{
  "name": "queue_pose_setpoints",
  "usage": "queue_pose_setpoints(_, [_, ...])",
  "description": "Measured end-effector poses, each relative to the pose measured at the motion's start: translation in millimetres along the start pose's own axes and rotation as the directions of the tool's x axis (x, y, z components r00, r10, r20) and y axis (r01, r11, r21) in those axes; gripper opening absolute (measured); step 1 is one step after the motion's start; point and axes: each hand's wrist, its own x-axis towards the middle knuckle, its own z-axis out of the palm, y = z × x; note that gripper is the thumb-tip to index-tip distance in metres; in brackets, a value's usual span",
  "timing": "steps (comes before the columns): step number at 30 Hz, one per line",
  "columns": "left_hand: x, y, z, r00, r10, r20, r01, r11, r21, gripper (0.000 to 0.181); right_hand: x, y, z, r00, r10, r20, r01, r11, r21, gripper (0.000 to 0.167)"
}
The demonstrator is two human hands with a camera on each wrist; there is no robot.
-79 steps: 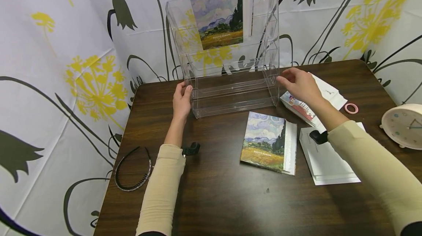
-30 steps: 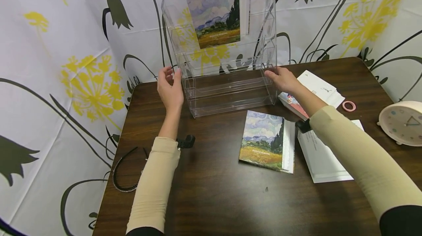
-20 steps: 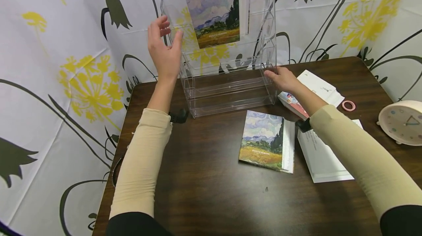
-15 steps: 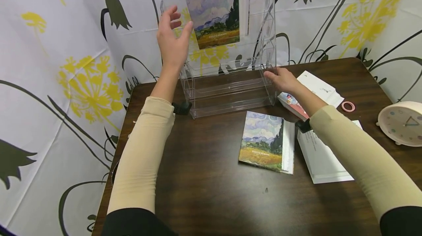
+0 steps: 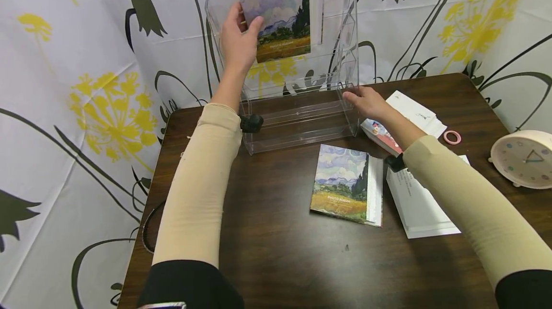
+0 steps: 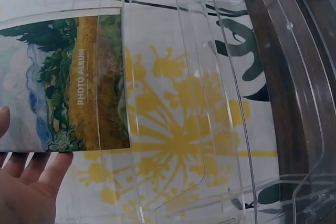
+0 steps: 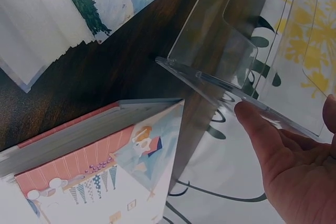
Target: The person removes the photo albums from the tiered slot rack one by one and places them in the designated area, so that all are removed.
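A clear plastic tiered rack (image 5: 297,140) stands at the back of the table. In its upper tier a photo album (image 5: 282,17) with a painted landscape cover leans, other books partly hidden behind it. My left hand (image 5: 238,45) holds this album by its left edge; in the left wrist view, the thumb lies over the cover and the fingers (image 6: 56,169) meet the edge. Lower down, my right hand (image 5: 368,103) grips the rack's right side panel, also visible in the right wrist view (image 7: 294,166). Another photo album (image 5: 340,182) with a matching cover lies flat in front of the rack.
Right of the flat album are a white stack (image 5: 420,203), a red-and-white illustrated book (image 5: 381,135), white papers (image 5: 409,108) and a pink ring (image 5: 452,137). A round clock (image 5: 523,160) stands far right. A dark headband (image 5: 146,232) lies left, partly behind the sleeve.
My left hand has left the rack's lower left side, risen, and moved right onto the upper album's edge. My right hand has come onto the rack's right side and stayed there.
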Motion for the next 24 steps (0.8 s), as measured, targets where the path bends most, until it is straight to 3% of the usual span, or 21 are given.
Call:
queue_pose_setpoints(3, [1.5, 2.9, 2.9, 0.999, -0.030, -0.018, 0.030, 0.999, -0.025, 0.037, -0.3, -0.7, -0.7, 1.000, -0.003, 0.000, 0.003, 1.000, 0.006, 0.062])
queue_pose_setpoints(7, [1.7, 6.1, 5.6, 1.000, -0.022, -0.006, 0.022, 0.999, -0.033, 0.034, -0.1, -1.0, -1.2, 1.000, -0.005, 0.002, 0.005, 1.000, 0.011, 0.064])
queue_pose_setpoints(13, [4.5, 6.8, 8.5, 0.999, -0.027, 0.038, 0.030, 0.995, -0.093, 0.043, 0.1, -1.4, -2.0, 1.000, -0.008, 0.002, 0.008, 1.000, 0.012, 0.066])
queue_pose_setpoints(20, [4.1, 13.5, 6.7, 0.998, -0.055, 0.030, 0.058, 0.993, -0.105, 0.042, 0.2, -2.6, -0.9, 1.000, -0.011, 0.000, 0.011, 1.000, 0.016, 0.060])
queue_pose_setpoints(24, [-2.2, 20.3, 4.6, 0.999, -0.018, 0.036, 0.024, 0.981, -0.191, 0.036, -1.6, -3.9, -0.8, 1.000, -0.002, -0.003, 0.002, 1.000, 0.020, 0.058])
